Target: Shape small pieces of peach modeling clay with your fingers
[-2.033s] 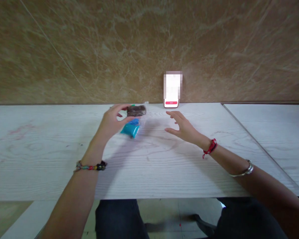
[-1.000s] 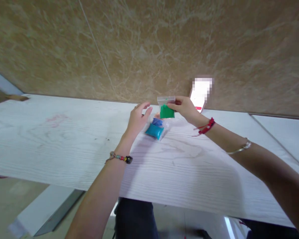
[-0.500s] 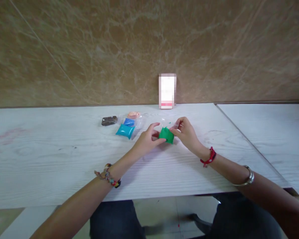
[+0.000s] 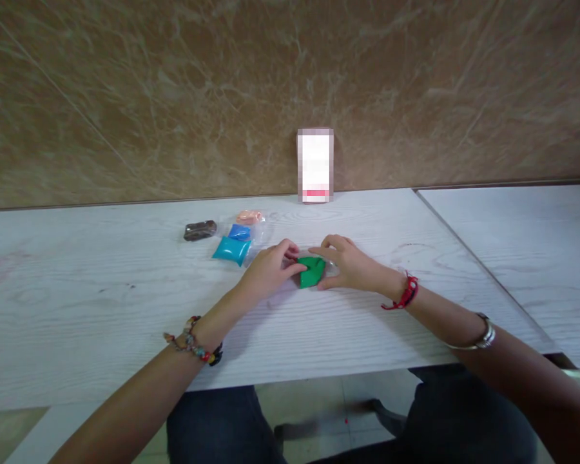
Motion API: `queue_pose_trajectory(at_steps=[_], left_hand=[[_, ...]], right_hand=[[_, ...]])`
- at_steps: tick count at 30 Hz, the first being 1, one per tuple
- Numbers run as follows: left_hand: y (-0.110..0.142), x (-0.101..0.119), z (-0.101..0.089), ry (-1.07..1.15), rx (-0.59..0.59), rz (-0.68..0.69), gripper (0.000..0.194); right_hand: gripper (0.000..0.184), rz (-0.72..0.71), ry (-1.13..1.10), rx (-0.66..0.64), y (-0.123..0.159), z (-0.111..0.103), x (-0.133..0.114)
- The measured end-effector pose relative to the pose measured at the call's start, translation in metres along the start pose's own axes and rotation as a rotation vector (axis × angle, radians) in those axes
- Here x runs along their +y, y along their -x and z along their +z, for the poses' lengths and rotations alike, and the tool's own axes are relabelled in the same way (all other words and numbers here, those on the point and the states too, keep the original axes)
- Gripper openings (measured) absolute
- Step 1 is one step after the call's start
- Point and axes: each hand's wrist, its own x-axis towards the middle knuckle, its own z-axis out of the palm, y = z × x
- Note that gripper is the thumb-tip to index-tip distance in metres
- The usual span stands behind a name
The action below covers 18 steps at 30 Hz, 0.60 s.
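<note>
A small clear plastic packet of green modelling clay (image 4: pixel 312 273) sits low over the white table between my hands. My left hand (image 4: pixel 270 265) grips its left side, the thumb pressed on the green front and the fingers curled behind. On the other side, my right hand (image 4: pixel 350 263) has its thumb near the lower right corner and its fingers stretched over the top edge. Those fingers are spread wide around the packet's right end, and whether they press on it is hard to see. Clear plastic shows beside the clay.
Left of my hands lie a teal packet (image 4: pixel 231 250), a blue packet (image 4: pixel 240 232), a peach packet (image 4: pixel 249 217) and a brown packet (image 4: pixel 200 231). A pixelated, bright upright rectangle (image 4: pixel 315 164) leans against the marbled wall (image 4: pixel 174 96). A seam crosses the white table (image 4: pixel 101 335) at right.
My right hand has gone from pinching the plastic's top right to spreading its fingers around the packet's right side. My left hand's fingers have curled in more. The whole view has shifted slightly.
</note>
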Motion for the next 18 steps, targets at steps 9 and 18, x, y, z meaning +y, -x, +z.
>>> queue_pose_trajectory(at_steps=[9,18], left_hand=[[0.0012,0.0054,0.0004,-0.318,-0.123,0.215,0.044],[0.0053,0.009,-0.0019,-0.449,-0.108,0.254,0.037]], right_hand=[[0.031,0.039,-0.005,-0.042,-0.0015,0.0023,-0.0083],[0.035,0.061,0.0,-0.019,0.0008,0.0075,-0.0063]])
